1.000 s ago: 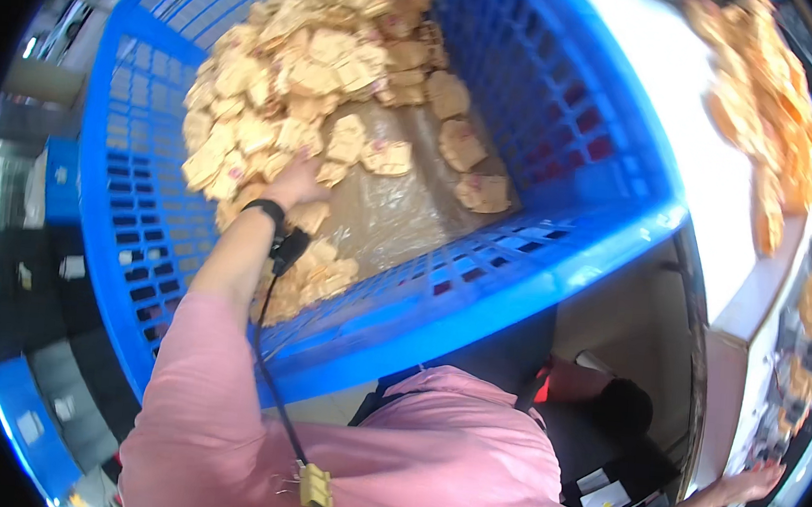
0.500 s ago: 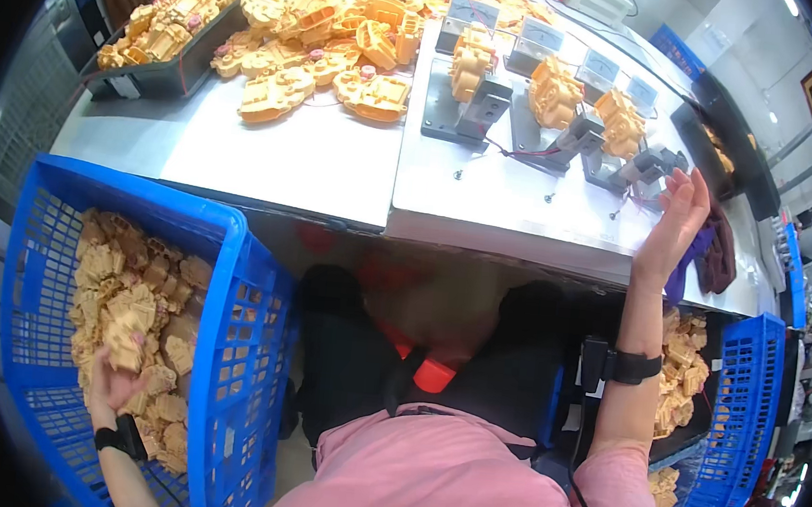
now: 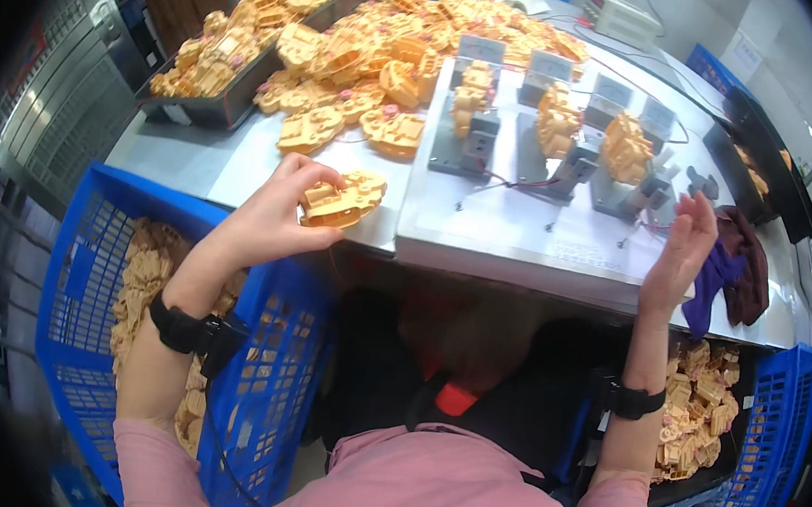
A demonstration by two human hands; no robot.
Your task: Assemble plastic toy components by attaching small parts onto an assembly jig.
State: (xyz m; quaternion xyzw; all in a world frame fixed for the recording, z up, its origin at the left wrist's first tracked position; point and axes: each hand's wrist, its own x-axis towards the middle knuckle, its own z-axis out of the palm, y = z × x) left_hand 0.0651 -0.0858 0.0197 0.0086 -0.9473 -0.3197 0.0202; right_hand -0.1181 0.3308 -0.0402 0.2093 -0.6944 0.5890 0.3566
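Observation:
My left hand (image 3: 284, 212) pinches a yellow-orange moulded plastic housing (image 3: 346, 199) between thumb and fingers, over the front edge of the table. My right hand (image 3: 678, 258) is raised near the right end of the test fixtures, its fingers stretched upward and nothing seen in them. Closest to it is the rightmost fixture clamp (image 3: 651, 196). Three similar plastic parts sit upright in the fixtures: one on the left (image 3: 470, 100), one in the middle (image 3: 557, 122) and one on the right (image 3: 627, 147). Small analog meters (image 3: 482, 51) stand behind them.
A heap of housings (image 3: 385, 54) covers the back of the table beside a full black tray (image 3: 191, 111). Blue crates with parts stand at my left (image 3: 264, 386) and right (image 3: 775, 450). Purple cloth (image 3: 712, 285) and brown cloth (image 3: 750, 274) lie at the table's right edge.
My left hand has risen from inside the left blue crate to the table edge, bringing a plastic housing. My right hand stays by the right fixture, its fingers slightly closer together.

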